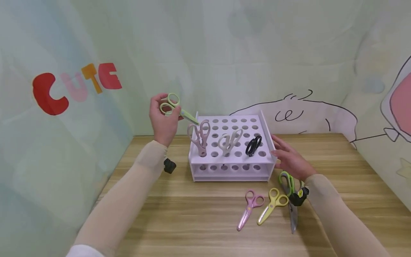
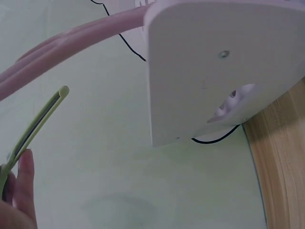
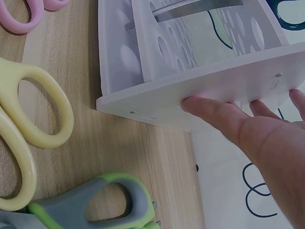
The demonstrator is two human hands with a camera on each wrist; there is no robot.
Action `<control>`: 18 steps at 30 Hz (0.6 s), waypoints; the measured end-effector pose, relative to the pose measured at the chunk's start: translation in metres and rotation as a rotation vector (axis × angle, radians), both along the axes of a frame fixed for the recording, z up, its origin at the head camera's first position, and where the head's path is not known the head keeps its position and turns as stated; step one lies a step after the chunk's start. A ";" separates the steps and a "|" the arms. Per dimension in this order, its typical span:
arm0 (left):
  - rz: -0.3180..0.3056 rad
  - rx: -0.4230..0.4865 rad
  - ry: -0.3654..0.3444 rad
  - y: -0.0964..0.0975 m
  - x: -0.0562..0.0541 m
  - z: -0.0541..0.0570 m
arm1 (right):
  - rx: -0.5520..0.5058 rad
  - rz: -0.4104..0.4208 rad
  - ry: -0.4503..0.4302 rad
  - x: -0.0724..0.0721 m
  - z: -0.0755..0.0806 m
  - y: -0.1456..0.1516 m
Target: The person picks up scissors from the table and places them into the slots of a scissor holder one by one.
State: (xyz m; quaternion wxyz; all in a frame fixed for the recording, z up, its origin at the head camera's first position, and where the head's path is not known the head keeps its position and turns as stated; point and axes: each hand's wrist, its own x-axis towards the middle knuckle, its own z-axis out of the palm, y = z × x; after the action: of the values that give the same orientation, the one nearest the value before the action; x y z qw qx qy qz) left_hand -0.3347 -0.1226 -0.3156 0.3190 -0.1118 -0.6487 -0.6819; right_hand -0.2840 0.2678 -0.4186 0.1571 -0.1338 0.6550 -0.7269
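My left hand (image 1: 165, 119) holds a pair of light green scissors (image 1: 174, 104) by the handles, above the back left corner of a white rack with rows of round holes (image 1: 231, 172). The green blades point down and to the right, toward the holes. Along the rack's front row stand pinkish-mauve scissors (image 1: 200, 137), white scissors (image 1: 229, 142) and black scissors (image 1: 253, 145), handles up. My right hand (image 1: 290, 159) touches the rack's right side panel with its fingertips; in the right wrist view the fingers (image 3: 214, 112) are stretched out against it.
In front of the rack lie pink scissors (image 1: 249, 208), yellow scissors (image 1: 272, 206) and larger green-and-grey scissors (image 1: 293, 210), the last partly under my right wrist. A patterned backdrop (image 1: 224, 64) rises behind the wooden table (image 1: 167, 221).
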 end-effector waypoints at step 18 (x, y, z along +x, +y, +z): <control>-0.024 -0.305 -0.068 0.000 -0.010 -0.037 | -0.038 -0.027 -0.013 -0.003 -0.004 -0.003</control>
State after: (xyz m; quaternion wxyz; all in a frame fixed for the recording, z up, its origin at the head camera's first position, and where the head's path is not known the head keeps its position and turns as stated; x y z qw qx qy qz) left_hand -0.3449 -0.1224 -0.3528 0.2679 -0.1433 -0.7540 -0.5824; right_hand -0.2865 0.2649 -0.4222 0.1488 -0.1232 0.6420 -0.7420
